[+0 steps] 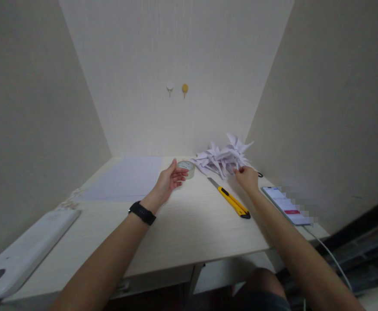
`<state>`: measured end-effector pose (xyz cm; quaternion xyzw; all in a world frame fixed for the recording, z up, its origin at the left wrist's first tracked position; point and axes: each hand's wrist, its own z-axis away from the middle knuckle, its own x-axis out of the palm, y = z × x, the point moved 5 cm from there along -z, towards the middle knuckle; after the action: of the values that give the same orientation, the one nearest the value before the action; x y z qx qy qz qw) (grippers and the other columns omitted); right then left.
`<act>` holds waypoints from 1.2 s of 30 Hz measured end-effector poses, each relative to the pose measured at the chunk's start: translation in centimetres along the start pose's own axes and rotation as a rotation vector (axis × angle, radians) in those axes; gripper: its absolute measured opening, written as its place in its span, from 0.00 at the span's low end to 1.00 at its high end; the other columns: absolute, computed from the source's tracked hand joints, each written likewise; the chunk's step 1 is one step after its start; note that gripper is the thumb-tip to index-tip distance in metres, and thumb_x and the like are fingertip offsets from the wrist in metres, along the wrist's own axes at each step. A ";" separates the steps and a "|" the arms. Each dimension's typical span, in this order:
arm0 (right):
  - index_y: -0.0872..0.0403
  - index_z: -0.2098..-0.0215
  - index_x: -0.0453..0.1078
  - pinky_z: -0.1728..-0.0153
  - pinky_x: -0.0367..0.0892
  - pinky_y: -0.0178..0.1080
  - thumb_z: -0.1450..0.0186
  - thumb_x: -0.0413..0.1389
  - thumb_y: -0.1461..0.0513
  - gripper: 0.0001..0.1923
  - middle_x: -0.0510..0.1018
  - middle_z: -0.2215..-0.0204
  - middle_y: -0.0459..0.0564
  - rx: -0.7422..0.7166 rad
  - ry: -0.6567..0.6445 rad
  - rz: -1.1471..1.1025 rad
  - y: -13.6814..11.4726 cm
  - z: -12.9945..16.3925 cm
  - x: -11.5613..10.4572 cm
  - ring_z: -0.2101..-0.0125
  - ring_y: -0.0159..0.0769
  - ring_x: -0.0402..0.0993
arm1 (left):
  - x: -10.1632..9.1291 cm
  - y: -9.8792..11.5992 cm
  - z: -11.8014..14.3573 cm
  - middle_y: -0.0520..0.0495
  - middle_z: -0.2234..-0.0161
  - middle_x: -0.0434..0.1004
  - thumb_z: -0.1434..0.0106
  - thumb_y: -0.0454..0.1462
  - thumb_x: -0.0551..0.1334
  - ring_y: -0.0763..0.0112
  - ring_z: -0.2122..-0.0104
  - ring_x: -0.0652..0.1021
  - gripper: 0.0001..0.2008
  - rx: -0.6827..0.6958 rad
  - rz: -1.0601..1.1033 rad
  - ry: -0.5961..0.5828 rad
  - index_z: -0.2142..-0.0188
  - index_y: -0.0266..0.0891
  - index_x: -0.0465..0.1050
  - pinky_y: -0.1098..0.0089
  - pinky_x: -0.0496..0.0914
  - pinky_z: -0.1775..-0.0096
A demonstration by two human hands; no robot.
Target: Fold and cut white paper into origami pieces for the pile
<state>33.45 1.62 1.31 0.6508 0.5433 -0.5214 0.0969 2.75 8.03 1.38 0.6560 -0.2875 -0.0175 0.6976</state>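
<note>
My left hand [172, 178], with a black watch [142, 213] at the wrist, hovers palm inward over the desk. Its fingers are loosely bent and apart, holding nothing. They overlap the left side of a clear tape roll [190, 169]; I cannot tell whether they touch it. At the back right lies a pile of folded white paper pinwheels [215, 157]. My right hand [246, 178] is closed in a pinch at the pile's lower right edge, on a pinwheel [237, 149]. Between my arms lies a yellow utility knife [232, 201], its blade out and pointing toward the pile.
White paper sheets [127, 179] lie at the back left of the desk [176, 237]. A long white device [30, 250] sits along the left edge. A phone [282, 203] with a white cable [329, 255] is at the right. Walls enclose three sides; two hooks [184, 89] are on the back one.
</note>
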 end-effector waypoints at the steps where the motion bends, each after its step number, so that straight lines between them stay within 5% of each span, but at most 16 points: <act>1: 0.62 0.65 0.79 0.65 0.60 0.40 0.34 0.54 0.55 0.18 0.82 0.67 0.63 0.007 -0.010 0.022 0.3 -0.2 0.3 0.65 0.45 0.76 | 0.0 0.0 0.0 0.41 0.70 0.79 0.40 0.57 0.63 0.74 0.75 0.74 0.28 -0.006 -0.003 -0.010 0.70 0.31 0.80 0.74 0.65 0.72; 15: 0.65 0.61 0.79 0.64 0.60 0.38 0.34 0.55 0.58 0.17 0.82 0.62 0.68 0.030 -0.074 0.064 -0.2 -1.6 5.1 0.61 0.45 0.77 | -0.3 -0.6 -0.2 0.40 0.70 0.78 0.39 0.52 0.61 0.73 0.74 0.73 0.24 -0.035 -0.021 -0.062 0.70 0.31 0.81 0.73 0.65 0.70; 26: 0.62 0.59 0.80 0.61 0.62 0.39 0.38 0.57 0.61 0.15 0.83 0.61 0.64 -0.020 -0.094 0.060 0.0 -0.7 3.5 0.57 0.50 0.78 | -1.5 -0.6 -0.8 0.45 0.75 0.77 0.49 0.43 0.68 0.75 0.76 0.72 0.14 0.057 -0.048 0.025 0.74 0.32 0.79 0.73 0.64 0.72; 31: 0.61 0.58 0.80 0.61 0.65 0.37 0.42 0.56 0.67 0.16 0.84 0.65 0.60 -0.082 -0.127 0.061 0.3 0.5 2.7 0.61 0.46 0.79 | -1.3 -0.6 -0.9 0.45 0.74 0.77 0.47 0.45 0.66 0.74 0.76 0.72 0.14 0.146 -0.369 0.024 0.74 0.33 0.78 0.73 0.63 0.73; 36: 0.61 0.56 0.80 0.57 0.67 0.39 0.39 0.55 0.66 0.16 0.84 0.62 0.61 -0.123 -0.105 0.092 0.5 1.7 1.7 0.58 0.47 0.80 | -1.9 1.7 0.3 0.43 0.72 0.81 0.42 0.43 0.62 0.65 0.70 0.77 0.13 0.306 -1.139 0.016 0.71 0.35 0.80 0.68 0.66 0.66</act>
<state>32.63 1.34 -0.97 0.6397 0.5380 -0.5154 0.1890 0.42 8.77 2.27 0.8005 0.1159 -0.3428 0.4778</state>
